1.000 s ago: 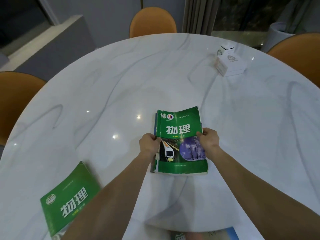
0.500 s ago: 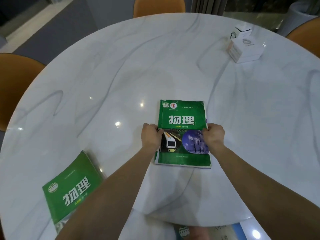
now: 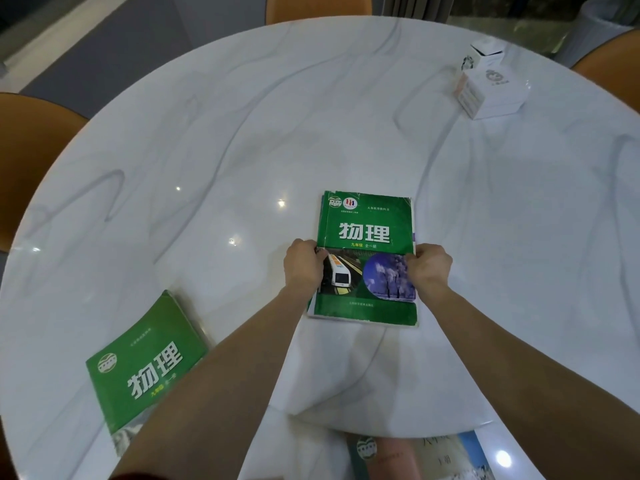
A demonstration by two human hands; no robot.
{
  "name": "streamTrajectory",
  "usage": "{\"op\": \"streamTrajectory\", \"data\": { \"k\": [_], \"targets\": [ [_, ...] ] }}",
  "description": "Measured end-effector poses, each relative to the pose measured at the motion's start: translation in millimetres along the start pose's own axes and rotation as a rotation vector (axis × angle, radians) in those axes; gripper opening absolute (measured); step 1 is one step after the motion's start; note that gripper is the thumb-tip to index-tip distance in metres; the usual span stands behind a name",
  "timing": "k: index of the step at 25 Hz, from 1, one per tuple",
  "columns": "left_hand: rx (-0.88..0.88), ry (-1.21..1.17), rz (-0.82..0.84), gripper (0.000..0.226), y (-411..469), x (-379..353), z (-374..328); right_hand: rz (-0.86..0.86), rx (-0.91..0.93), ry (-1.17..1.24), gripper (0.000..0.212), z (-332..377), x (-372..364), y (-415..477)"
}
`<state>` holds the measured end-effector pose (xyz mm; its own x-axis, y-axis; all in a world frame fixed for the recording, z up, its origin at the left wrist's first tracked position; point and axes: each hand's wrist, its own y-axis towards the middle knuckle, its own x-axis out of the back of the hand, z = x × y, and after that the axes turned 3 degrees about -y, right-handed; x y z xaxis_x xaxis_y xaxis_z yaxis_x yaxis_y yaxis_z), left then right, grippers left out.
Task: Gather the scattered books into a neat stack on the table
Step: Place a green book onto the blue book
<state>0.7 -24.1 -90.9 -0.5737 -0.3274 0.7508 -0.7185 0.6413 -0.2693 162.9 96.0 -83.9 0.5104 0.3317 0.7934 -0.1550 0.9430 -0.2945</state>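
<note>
A green physics textbook (image 3: 367,230) lies flat in the middle of the round white marble table (image 3: 242,133), on top of another book whose edges show at its left and right sides. My left hand (image 3: 303,266) grips the left edge of this stack and my right hand (image 3: 429,268) grips the right edge. A second green physics book (image 3: 145,362) lies at the near left, partly under my left forearm. A third book with a blue and white cover (image 3: 450,455) rests at the near table edge.
Two white boxes (image 3: 491,88) stand at the far right of the table. Orange chairs sit at the left (image 3: 31,150), far side (image 3: 318,5) and right (image 3: 609,64).
The top green book was lifted and skewed one second ago; it now lies flat and squared over the book beneath. The camera view has tilted down and closer.
</note>
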Motion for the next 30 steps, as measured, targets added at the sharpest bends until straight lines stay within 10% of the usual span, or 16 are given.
{"op": "streamTrajectory", "data": {
  "k": [17,30],
  "targets": [
    [0.023,0.084,-0.012,0.033,-16,7,-6,0.022,0.083,-0.153,0.028,11,8,-14],
    [-0.226,0.567,-0.134,0.027,-60,96,32,0.011,0.749,-0.620,0.033,92,15,-106]
  ]
}}
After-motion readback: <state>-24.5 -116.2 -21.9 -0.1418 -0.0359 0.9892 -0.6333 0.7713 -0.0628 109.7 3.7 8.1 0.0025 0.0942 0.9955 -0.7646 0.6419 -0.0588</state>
